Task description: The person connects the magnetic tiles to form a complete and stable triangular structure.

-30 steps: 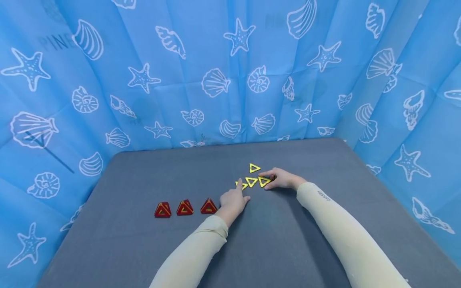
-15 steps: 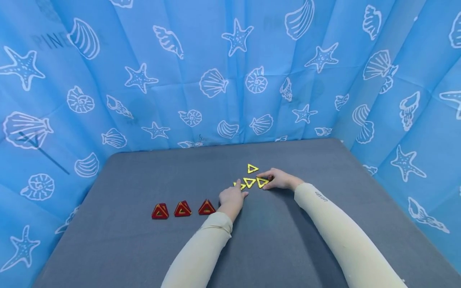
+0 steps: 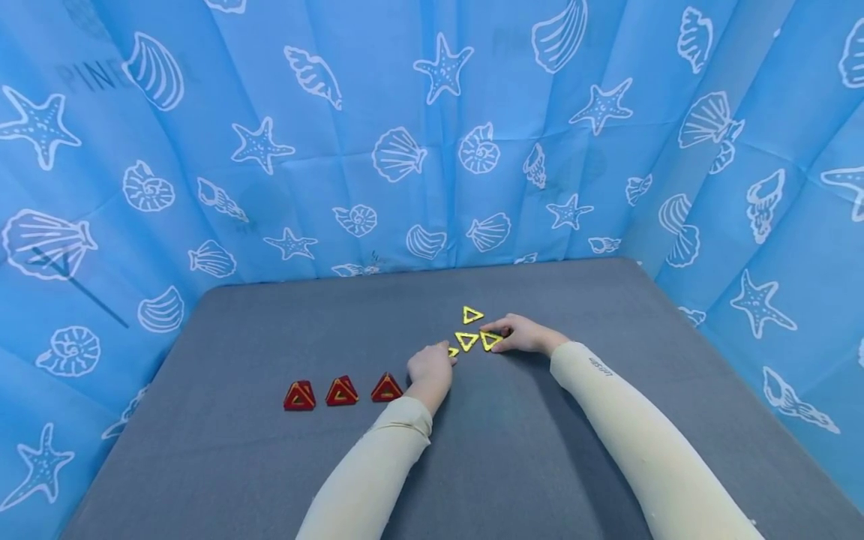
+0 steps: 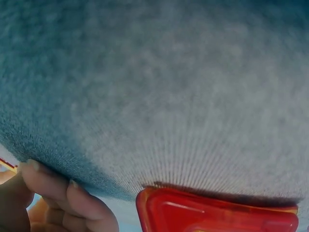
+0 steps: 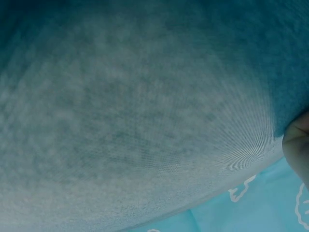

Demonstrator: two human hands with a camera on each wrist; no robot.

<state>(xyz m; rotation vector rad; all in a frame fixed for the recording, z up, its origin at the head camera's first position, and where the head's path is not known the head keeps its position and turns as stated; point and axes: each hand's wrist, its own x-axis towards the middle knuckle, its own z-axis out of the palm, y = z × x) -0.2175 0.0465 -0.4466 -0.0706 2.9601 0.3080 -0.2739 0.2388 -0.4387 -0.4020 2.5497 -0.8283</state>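
Several yellow triangular frame tiles lie flat on the grey table in the head view. My left hand [image 3: 430, 369] pinches the leftmost tile [image 3: 454, 352] between thumb and index finger, hiding much of it. In the left wrist view the fingertips [image 4: 32, 166] meet at the edge of a tile. With thumb and index finger on its opposite sides, my right hand [image 3: 523, 334] holds the rightmost tile [image 3: 490, 341]. Between the hands lies a middle tile [image 3: 466, 341], and a separate far tile [image 3: 472, 315] sits beyond it.
Three red pyramids stand in a row left of my left hand: a left one [image 3: 299, 396], a middle one [image 3: 342, 391] and a near one [image 3: 386, 388] close to the left wrist. A blue shell-patterned curtain [image 3: 398, 150] borders the grey table [image 3: 499, 450].
My left hand's index finger, stretched over the leftmost tile before, has drawn back to its edge and bent toward the thumb. The right hand stays at its tile. The view shifts slightly.
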